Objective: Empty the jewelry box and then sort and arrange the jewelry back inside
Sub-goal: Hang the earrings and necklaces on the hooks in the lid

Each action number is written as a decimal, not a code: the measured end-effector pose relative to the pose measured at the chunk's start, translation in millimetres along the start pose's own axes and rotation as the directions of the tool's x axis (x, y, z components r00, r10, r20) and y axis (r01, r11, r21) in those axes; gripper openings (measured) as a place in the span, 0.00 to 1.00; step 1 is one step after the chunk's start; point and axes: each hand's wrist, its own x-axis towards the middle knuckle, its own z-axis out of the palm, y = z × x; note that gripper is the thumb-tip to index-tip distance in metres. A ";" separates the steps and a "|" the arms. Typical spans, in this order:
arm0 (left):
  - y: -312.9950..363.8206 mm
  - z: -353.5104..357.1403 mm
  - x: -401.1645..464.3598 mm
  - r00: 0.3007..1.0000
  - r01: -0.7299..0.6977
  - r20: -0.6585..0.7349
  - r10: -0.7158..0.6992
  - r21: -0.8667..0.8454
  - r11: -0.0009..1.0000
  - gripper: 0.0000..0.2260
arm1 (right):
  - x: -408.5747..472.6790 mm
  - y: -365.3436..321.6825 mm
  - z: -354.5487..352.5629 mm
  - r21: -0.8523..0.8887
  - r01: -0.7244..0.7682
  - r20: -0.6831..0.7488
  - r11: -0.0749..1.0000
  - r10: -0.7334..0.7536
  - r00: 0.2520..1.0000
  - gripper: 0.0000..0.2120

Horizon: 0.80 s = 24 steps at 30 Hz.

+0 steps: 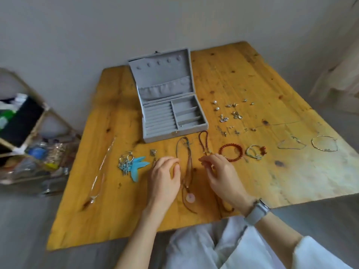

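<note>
Hovering over the wooden table (242, 78), your left hand (165, 177) and right hand (221, 173) each pinched the brown cord necklace (187, 162), fingers curled. The grey jewelry box (171, 98) stood open and empty behind, earrings (229, 113) and bracelets (231, 152) scattered right.

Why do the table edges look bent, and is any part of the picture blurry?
Head view: the wide-angle lens bows the table edges; the shelf at far left is smeared; the jewelry box is fairly sharp; pale glare washes the table's right side.
</note>
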 end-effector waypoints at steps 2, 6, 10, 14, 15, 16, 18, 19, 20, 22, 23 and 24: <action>-31.4 -23.3 -14.7 0.994 0.081 -0.080 -0.080 0.011 0.997 0.08 | 3.2 -21.4 24.2 0.014 0.060 0.068 0.998 -0.061 0.996 0.09; -76.6 -63.2 -29.6 0.958 0.206 -0.209 -0.197 0.020 0.978 0.08 | 12.6 -58.8 65.3 0.028 0.178 0.175 0.984 -0.181 0.968 0.09; -108.9 -89.0 -27.8 0.920 0.322 -0.250 -0.302 0.043 0.946 0.09 | 23.0 -83.6 90.1 0.025 0.230 0.270 0.973 -0.228 0.936 0.09; -139.3 -100.4 -8.4 0.881 0.453 -0.197 -0.430 0.094 0.886 0.11 | 31.9 -94.3 105.1 -0.022 0.263 0.331 0.964 -0.241 0.912 0.10; -144.8 -101.4 -2.9 0.875 0.470 -0.182 -0.448 0.107 0.876 0.12 | 33.6 -95.4 107.2 -0.030 0.263 0.337 0.964 -0.238 0.911 0.10; -148.9 -101.9 2.0 0.874 0.477 -0.172 -0.455 0.119 0.871 0.13 | 35.1 -96.2 108.8 -0.035 0.262 0.338 0.965 -0.235 0.911 0.10; -154.0 -102.2 11.2 0.879 0.471 -0.161 -0.449 0.142 0.871 0.14 | 37.3 -96.8 111.2 -0.042 0.258 0.340 0.965 -0.229 0.912 0.10; -155.0 -101.7 15.5 0.883 0.466 -0.158 -0.443 0.160 0.870 0.15 | 38.4 -96.4 111.9 -0.043 0.257 0.342 0.965 -0.228 0.912 0.10; -155.5 -101.1 19.4 0.885 0.462 -0.156 -0.438 0.180 0.869 0.15 | 39.6 -95.7 113.1 -0.046 0.257 0.346 0.965 -0.226 0.910 0.10; -156.0 -99.4 25.5 0.887 0.458 -0.161 -0.432 0.202 0.866 0.14 | 41.7 -94.0 115.2 -0.059 0.262 0.362 0.963 -0.224 0.905 0.10; -156.4 -98.5 27.1 0.887 0.459 -0.166 -0.431 0.201 0.866 0.14 | 42.8 -93.5 116.4 -0.063 0.263 0.368 0.963 -0.223 0.903 0.10; -157.0 -97.6 27.6 0.886 0.459 -0.173 -0.430 0.196 0.867 0.14 | 44.5 -93.7 117.7 -0.063 0.257 0.369 0.964 -0.216 0.904 0.10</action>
